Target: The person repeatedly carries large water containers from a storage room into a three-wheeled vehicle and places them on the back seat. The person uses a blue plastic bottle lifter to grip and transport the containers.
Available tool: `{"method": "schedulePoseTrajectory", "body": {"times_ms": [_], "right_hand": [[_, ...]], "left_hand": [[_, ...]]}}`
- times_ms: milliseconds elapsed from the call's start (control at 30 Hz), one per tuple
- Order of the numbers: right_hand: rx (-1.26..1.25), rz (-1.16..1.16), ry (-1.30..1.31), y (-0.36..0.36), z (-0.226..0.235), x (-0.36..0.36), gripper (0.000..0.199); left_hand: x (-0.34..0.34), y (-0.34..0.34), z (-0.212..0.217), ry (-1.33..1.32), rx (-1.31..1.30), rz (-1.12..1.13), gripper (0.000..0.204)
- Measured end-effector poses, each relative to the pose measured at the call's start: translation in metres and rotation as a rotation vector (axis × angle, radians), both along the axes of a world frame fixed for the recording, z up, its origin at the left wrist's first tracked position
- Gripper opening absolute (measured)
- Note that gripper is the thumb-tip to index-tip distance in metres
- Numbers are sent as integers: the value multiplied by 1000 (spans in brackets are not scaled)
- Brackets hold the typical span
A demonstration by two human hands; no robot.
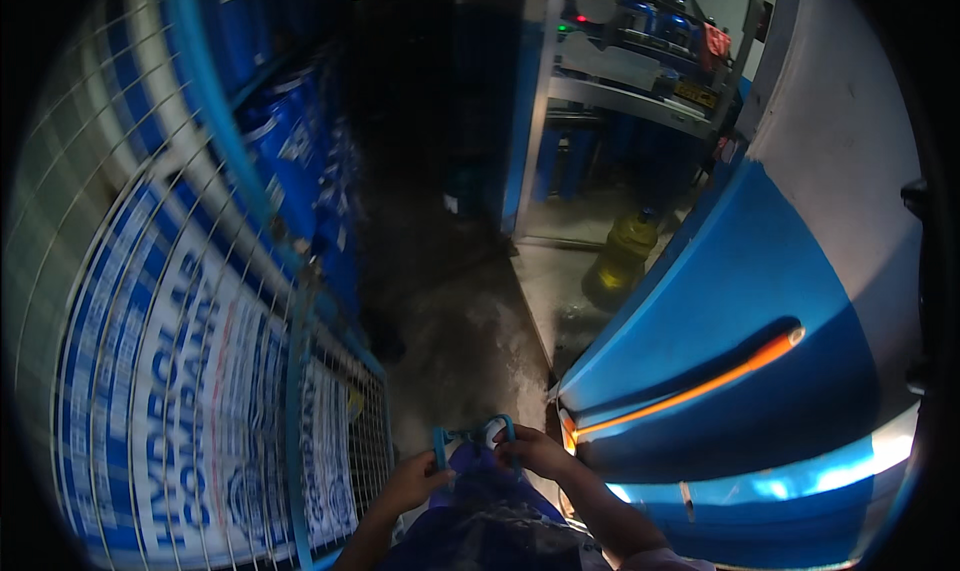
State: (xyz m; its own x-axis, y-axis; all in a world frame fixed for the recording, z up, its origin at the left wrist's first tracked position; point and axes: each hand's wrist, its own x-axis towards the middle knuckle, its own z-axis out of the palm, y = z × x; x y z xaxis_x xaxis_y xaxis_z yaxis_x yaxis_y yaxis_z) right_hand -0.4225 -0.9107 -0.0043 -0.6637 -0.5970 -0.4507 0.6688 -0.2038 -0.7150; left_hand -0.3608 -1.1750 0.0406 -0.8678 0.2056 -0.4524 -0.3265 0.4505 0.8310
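Low in the middle, in front of my body, both hands are closed on slim blue curved handles. My left hand (412, 481) pinches the left blue handle (438, 448) between thumb and fingers. Round the right blue handle (508, 433) are the bent fingers of my right hand (538, 455). A small whitish part shows beside that handle. Between the two handles runs something dark and blue; whether it joins them is too dim to tell. Below lies dark blue clothing (480, 516) with pale patches.
At left stands a blue-framed wire mesh gate (292, 391) with a printed white banner (230, 411). Blue drums (290, 141) line up behind it. Along the right wall (680, 301) leans an orange pole (690, 399). A yellow jug (622, 261) stands inside the doorway, beyond dark wet floor (440, 331).
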Motion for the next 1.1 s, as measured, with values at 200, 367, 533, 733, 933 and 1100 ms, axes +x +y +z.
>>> {"method": "schedulePoseTrajectory", "body": {"times_ms": [200, 367, 533, 733, 933, 1100], "right_hand": [[31, 10, 53, 3, 32, -160, 24], [61, 103, 226, -11, 54, -283, 23], [40, 82, 312, 4, 37, -398, 35], [335, -112, 312, 71, 5, -524, 53], [487, -654, 176, 145, -9, -606, 52], [414, -1099, 74, 221, -42, -642, 38]], "left_hand": [[-170, 22, 0, 26, -9, -93, 31], [-302, 30, 1, 116, 46, -128, 31], [-438, 47, -21, -95, 280, -64, 27], [-647, 96, -55, -424, 337, -222, 25], [-805, 216, -50, -314, 314, -602, 13], [-892, 334, -76, -342, 207, -746, 16]]}}
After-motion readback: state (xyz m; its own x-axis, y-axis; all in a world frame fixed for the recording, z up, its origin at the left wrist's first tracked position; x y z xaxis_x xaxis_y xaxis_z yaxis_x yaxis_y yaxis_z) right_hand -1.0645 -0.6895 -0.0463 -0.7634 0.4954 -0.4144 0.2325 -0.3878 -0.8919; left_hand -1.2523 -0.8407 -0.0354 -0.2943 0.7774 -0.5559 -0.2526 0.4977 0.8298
